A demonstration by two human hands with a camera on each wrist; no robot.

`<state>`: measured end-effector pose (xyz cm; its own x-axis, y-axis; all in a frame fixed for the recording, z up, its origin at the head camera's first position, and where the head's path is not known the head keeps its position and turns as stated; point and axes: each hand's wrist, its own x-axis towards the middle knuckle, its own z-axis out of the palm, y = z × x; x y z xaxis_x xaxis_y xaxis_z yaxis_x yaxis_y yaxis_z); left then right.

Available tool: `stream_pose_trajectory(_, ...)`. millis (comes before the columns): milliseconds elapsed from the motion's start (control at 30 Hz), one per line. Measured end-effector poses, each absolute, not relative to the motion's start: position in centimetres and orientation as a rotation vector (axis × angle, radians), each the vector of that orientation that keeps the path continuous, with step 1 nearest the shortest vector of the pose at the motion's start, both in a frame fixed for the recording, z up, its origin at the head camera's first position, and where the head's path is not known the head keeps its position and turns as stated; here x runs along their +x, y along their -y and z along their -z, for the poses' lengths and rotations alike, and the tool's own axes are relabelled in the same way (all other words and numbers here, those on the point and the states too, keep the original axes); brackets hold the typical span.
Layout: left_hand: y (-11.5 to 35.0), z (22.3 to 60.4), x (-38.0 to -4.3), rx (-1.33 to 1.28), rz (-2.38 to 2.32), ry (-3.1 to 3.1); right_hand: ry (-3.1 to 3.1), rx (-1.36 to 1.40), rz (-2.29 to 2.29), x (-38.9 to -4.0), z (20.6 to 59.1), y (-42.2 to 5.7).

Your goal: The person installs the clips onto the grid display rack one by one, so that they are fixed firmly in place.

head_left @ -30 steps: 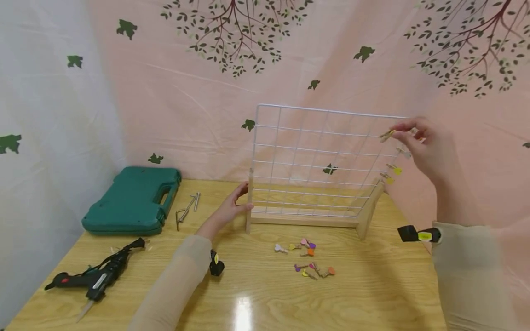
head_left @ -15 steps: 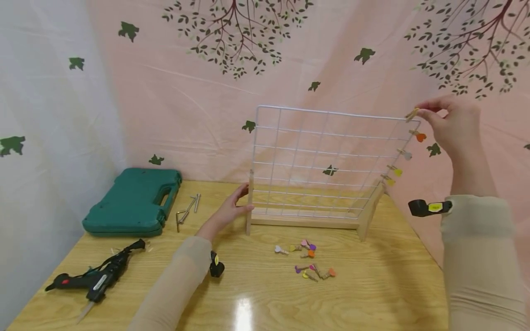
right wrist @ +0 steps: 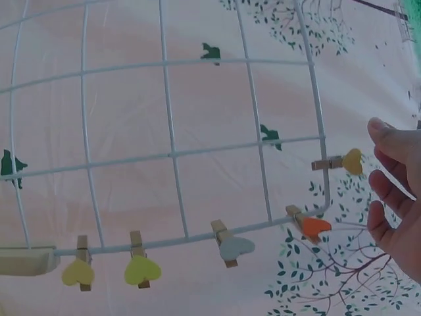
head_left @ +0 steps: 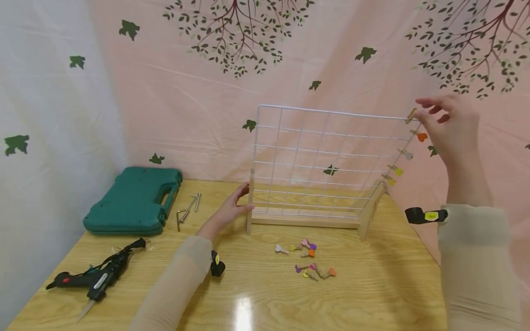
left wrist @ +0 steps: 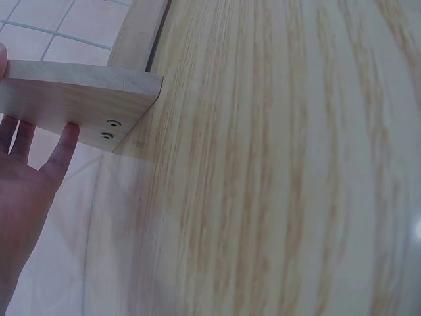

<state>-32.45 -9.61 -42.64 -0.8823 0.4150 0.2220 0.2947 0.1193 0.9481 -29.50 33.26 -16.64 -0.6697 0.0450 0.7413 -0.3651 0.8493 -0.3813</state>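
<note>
My left hand (head_left: 229, 209) holds the left wooden upright (head_left: 250, 207) of a white wire grid rack (head_left: 306, 138); in the left wrist view its fingers lie against the board's outer face, near two screw heads (left wrist: 114, 123). At the grid's top right corner, a small wooden clothespin with a yellow heart (right wrist: 353, 162) is clipped to the top wire. Just beside it is my right hand (head_left: 453, 126), fingers spread and nothing held, with a gap from the clothespin in the right wrist view. Orange (right wrist: 316, 228), grey (right wrist: 237, 248) and yellow heart (right wrist: 143, 270) clothespins line the side wire.
Several loose heart clothespins (head_left: 308, 253) lie on the wooden table (head_left: 372, 294) before the rack. To the left are a green case (head_left: 128, 200), hex keys (head_left: 186, 211) and a black glue gun (head_left: 99, 276). A printed pink cloth (head_left: 186, 115) hangs behind.
My right hand has carried the yellow heart clothespin up and right to the grid's top corner, clipped it on the top wire and let go. The left hand has stayed on the upright.
</note>
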Motion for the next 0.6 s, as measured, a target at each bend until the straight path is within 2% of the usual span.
stream_pose_trajectory(267,9.6,42.9,-32.7,0.7,-1.888,-2.285,2.2,0.625,-0.622,-28.1,21.8,-29.6)
stream_pose_trajectory(600,9.5,43.0,-32.8,0.701,-1.913,-2.28,2.52,0.908,-0.712,-27.9,33.6,-26.3)
